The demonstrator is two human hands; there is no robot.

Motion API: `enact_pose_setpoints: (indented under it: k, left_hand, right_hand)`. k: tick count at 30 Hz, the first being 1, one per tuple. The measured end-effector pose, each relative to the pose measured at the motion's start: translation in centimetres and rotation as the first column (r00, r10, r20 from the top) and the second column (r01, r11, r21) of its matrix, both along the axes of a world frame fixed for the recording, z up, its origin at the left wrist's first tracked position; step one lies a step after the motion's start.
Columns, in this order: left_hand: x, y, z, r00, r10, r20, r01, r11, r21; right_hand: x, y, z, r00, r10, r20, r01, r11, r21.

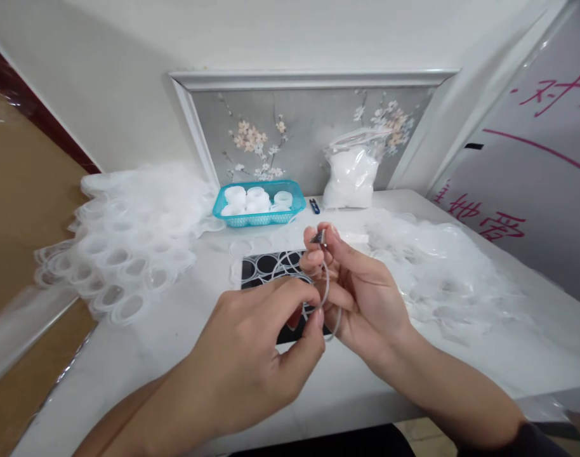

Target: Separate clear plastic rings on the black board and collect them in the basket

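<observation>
We hold 1 pale ring (327, 282), left hand (252, 336) pinching it, seemingly for steadiness; 1 small metal piece (321, 237), right hand (375, 298) gripping.

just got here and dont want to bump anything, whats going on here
A person sits or stands at a white table, working with both hands. The left hand pinches a thin pale ring; the right hand holds a small dark piece above it. White rings fill a blue basket behind them.

Bright, even indoor light; soft blur, edges stretched wide.
</observation>
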State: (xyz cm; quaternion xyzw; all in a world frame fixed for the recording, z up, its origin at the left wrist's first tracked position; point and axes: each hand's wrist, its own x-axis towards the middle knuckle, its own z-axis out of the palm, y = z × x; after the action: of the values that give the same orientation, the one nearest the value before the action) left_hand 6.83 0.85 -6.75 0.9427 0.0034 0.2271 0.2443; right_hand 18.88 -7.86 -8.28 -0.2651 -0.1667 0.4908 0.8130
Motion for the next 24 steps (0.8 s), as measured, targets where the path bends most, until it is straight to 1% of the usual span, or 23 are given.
enact_pose_setpoints:
  k: [4, 9, 12, 16, 21, 24]
  left_hand:
    - [0.0, 0.1, -0.3, 0.998, 0.010, 0.054, -0.014, 0.998, 0.062]
    - [0.0, 0.3, -0.7, 0.998, 0.010, 0.056, -0.012, 0.999, 0.047]
    - [0.0, 0.3, -0.7, 0.999, -0.004, 0.043, 0.001, 0.999, 0.051]
    - [0.2, 0.2, -0.6, 0.999, -0.006, 0.047, 0.001, 0.994, 0.106]
    - [0.2, 0.1, -0.7, 0.996, 0.000, 0.091, -0.014, 0.987, 0.159]
    - [0.2, 0.0, -0.8, 0.997, 0.007, 0.079, -0.020, 0.986, 0.166]
  right_hand:
    - [-0.1, 0.1, -0.4, 1.000, -0.009, 0.009, 0.010, 1.000, -0.028]
    - [-0.2, 0.2, -0.4, 0.999, -0.030, 0.027, 0.031, 0.999, -0.027]
    - [-0.3, 0.1, -0.2, 0.997, -0.071, 0.042, 0.072, 0.997, -0.026]
    - [-0.5, 0.2, -0.1, 0.989, -0.132, 0.073, 0.135, 0.990, -0.041]
    - [-0.9, 0.2, -0.3, 0.969, -0.226, 0.095, 0.228, 0.974, -0.005]
    - [-1.0, 0.3, -0.6, 0.954, -0.284, 0.099, 0.284, 0.959, 0.012]
